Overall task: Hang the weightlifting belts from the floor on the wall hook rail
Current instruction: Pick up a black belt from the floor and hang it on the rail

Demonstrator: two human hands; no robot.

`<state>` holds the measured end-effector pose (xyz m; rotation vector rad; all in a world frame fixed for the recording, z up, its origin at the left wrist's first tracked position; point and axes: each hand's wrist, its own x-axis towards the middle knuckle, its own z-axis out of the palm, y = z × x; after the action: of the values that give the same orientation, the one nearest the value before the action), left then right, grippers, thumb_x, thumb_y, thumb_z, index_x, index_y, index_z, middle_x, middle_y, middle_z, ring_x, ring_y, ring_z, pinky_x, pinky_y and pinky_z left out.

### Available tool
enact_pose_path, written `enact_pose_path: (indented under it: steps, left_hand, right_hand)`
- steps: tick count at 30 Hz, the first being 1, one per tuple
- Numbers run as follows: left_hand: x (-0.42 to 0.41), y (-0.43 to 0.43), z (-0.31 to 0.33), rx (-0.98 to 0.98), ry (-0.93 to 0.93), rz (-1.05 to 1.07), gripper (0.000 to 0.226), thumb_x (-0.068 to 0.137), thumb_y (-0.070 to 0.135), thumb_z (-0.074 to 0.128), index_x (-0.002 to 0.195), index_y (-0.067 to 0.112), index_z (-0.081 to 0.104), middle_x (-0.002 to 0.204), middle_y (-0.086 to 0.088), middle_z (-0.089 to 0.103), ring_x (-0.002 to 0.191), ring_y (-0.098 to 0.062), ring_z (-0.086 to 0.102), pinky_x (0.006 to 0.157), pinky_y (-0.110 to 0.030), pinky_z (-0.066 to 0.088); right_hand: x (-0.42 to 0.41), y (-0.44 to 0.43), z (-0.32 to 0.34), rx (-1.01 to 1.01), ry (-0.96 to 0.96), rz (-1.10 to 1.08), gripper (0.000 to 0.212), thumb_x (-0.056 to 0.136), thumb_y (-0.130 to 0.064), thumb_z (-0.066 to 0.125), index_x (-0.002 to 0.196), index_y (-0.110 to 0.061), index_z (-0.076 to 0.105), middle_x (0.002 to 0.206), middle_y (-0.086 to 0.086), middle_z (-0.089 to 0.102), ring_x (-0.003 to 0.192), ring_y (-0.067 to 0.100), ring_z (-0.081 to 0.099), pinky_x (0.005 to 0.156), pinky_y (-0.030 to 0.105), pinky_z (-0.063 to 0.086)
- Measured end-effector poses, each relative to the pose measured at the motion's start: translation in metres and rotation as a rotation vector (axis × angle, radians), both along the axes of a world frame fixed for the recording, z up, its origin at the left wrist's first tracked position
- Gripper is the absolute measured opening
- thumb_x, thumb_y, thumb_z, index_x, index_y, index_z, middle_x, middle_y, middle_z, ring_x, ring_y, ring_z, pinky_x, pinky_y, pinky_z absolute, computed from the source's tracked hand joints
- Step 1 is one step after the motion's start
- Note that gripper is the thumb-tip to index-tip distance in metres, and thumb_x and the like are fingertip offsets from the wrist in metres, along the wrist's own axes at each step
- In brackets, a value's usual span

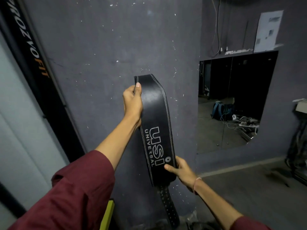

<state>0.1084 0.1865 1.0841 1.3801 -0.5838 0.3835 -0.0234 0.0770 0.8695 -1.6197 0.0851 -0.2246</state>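
black leather belt (155, 130), "usi universal": held upright against grey wall (99, 47); left hand (132, 103) grips top edge, right hand (180, 170) pinches lower edge.

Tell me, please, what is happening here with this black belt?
A person holds a black weightlifting belt up against the dark grey wall with both hands. The left hand grips its upper end and the right hand grips the wide part lower down, while the perforated strap hangs below. No hook rail shows in this view, so the belt does not look hung yet.
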Motion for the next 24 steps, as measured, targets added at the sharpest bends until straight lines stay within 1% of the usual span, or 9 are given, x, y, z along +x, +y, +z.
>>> enact_pose_path:
  steps: [4,7,9,12,15,17,19,21,24]
  left_hand:
    - [-0.008,0.001,-0.001,0.062,-0.072,0.046,0.041,0.105,0.021,0.039,0.067,0.025,0.027,0.065,0.009,0.022,0.050,-0.001,0.021,0.053,-0.023,0.022]
    - [-0.021,0.000,-0.003,0.064,-0.132,0.071,0.037,0.106,0.022,0.036,0.070,0.024,0.031,0.065,0.010,0.026,0.052,0.000,0.027,0.053,-0.020,0.027]
    - [-0.028,-0.003,-0.012,0.064,-0.174,0.054,0.034,0.106,0.023,0.035,0.073,0.024,0.035,0.065,0.012,0.032,0.055,0.000,0.031,0.057,-0.019,0.031]
    - [-0.042,-0.004,-0.037,0.136,-0.196,0.000,0.029,0.106,0.024,0.038,0.076,0.026,0.040,0.065,0.014,0.042,0.061,0.000,0.038,0.064,-0.026,0.037]
    - [-0.045,0.004,-0.061,0.188,-0.177,-0.037,0.031,0.105,0.024,0.039,0.075,0.025,0.046,0.066,0.016,0.049,0.064,0.001,0.044,0.065,-0.030,0.040]
    - [-0.037,0.005,-0.067,0.184,-0.014,-0.195,0.035,0.105,0.032,0.038,0.095,0.013,0.065,0.092,0.011,0.070,0.085,-0.001,0.062,0.081,-0.023,0.049]
    - [-0.031,0.003,-0.060,0.168,0.213,-0.380,0.056,0.098,0.055,0.039,0.121,0.012,0.065,0.117,-0.003,0.071,0.110,-0.012,0.066,0.101,-0.033,0.049]
    - [-0.031,0.006,-0.048,0.148,0.407,-0.567,0.059,0.098,0.058,0.034,0.125,0.016,0.064,0.120,-0.006,0.071,0.112,-0.019,0.066,0.102,-0.036,0.050]
    - [-0.027,0.014,-0.030,0.220,0.484,-0.761,0.052,0.101,0.044,0.033,0.128,0.010,0.063,0.123,-0.013,0.069,0.116,-0.026,0.064,0.103,-0.038,0.049]
  right_hand:
    - [0.014,0.007,0.055,0.057,-0.102,-0.046,0.037,0.097,-0.014,0.056,0.130,-0.028,0.047,0.124,-0.014,0.063,0.110,-0.006,0.061,0.094,0.015,0.048]
    - [0.040,0.005,0.117,0.051,-0.248,-0.140,0.072,0.093,-0.044,0.059,0.150,-0.011,0.029,0.150,0.001,0.046,0.136,0.009,0.044,0.116,0.033,0.035]
    - [0.047,0.002,0.153,0.051,-0.344,-0.190,0.088,0.083,-0.062,0.061,0.147,-0.007,0.036,0.150,0.006,0.045,0.138,0.016,0.043,0.118,0.041,0.031]
    - [0.052,-0.007,0.206,0.151,-0.415,-0.197,0.047,0.095,-0.032,0.061,0.126,0.003,0.056,0.117,0.016,0.067,0.100,0.018,0.066,0.092,0.035,0.055]
    - [0.057,-0.016,0.225,0.261,-0.354,-0.137,0.043,0.091,-0.007,0.064,0.129,0.006,0.050,0.095,0.014,0.069,0.071,0.017,0.070,0.063,0.028,0.058]
    - [0.054,-0.012,0.215,0.289,-0.322,-0.140,0.047,0.089,0.001,0.063,0.133,0.004,0.047,0.091,0.014,0.070,0.069,0.019,0.071,0.062,0.028,0.060]
    - [0.051,-0.006,0.202,0.277,-0.347,-0.153,0.046,0.090,0.003,0.062,0.133,0.001,0.047,0.081,0.013,0.072,0.064,0.018,0.070,0.062,0.028,0.060]
    - [0.048,-0.002,0.193,0.241,-0.390,-0.181,0.044,0.089,0.005,0.062,0.131,-0.002,0.050,0.070,0.011,0.072,0.059,0.017,0.069,0.061,0.028,0.059]
    - [0.044,-0.002,0.188,0.196,-0.461,-0.200,0.044,0.087,0.007,0.063,0.129,-0.004,0.055,0.073,0.020,0.069,0.063,0.023,0.067,0.066,0.032,0.057]
